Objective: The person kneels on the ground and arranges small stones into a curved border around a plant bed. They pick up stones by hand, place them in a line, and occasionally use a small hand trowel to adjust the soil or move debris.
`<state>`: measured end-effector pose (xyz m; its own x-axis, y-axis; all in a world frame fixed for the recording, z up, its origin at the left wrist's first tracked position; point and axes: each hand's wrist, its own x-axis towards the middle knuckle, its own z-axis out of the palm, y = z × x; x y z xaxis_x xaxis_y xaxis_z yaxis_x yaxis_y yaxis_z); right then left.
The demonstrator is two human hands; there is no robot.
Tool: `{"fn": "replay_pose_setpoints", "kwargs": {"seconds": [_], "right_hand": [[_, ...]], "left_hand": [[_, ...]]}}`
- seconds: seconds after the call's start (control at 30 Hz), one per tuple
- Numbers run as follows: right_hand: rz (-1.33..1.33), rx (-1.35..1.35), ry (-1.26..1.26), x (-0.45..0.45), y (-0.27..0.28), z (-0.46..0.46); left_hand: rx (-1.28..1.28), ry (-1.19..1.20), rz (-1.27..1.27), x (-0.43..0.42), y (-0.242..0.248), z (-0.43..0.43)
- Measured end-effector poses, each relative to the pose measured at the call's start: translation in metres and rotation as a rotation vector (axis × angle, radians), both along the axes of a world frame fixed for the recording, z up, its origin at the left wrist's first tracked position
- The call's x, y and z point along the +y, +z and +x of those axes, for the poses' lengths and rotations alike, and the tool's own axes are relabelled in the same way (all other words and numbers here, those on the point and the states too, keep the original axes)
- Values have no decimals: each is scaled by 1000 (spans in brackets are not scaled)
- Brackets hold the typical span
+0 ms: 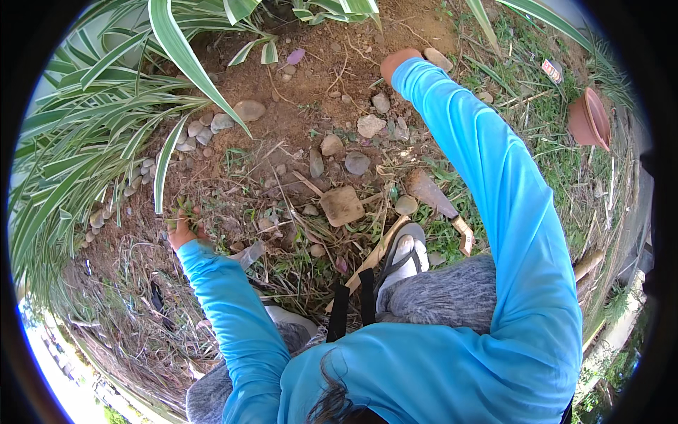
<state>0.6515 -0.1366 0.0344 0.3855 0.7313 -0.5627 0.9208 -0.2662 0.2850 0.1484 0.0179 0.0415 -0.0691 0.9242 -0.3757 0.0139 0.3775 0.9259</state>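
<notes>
My left hand [183, 231] is at the left over dry grass and soil, its fingers closed around a small tuft of green weeds [186, 213]. At the upper right, my right hand [401, 62] reaches down to bare brown soil, right beside an oval tan stone [438, 59]. Its fingers are hidden behind the wrist and sleeve, so what it holds cannot be told. Loose stones, among them a squarish brown one [342, 206], lie between my hands. A machete-like blade [430, 194] with a light-coloured handle [464, 235] rests on the grass near my foot.
Striped green-and-white leafy plants [95, 122] stand at the left, edged by a row of small stones [139, 177]. A terracotta-coloured pot [589, 119] lies tipped at the right, near a small printed packet [552, 71]. A wooden strip [377, 254] passes beside my sandalled foot [407, 254].
</notes>
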Motion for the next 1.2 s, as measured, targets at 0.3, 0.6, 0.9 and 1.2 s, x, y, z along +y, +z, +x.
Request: {"fn": "replay_pose_setpoints", "kwargs": {"seconds": [0.3,0.6,0.9,1.2], "right_hand": [[0,-28,57,4,-2,3],[199,107,-221,-9,45,-8],[454,811,-456,-114,6,-28],[606,615,-53,-118,-38,-95]], "left_hand": [[77,-300,27,-23,-49,42],[731,-1062,394,-68,-63,197],[1118,-1470,627,-71,-59,244],[1259,-1258,598,-68,-72,254]]}}
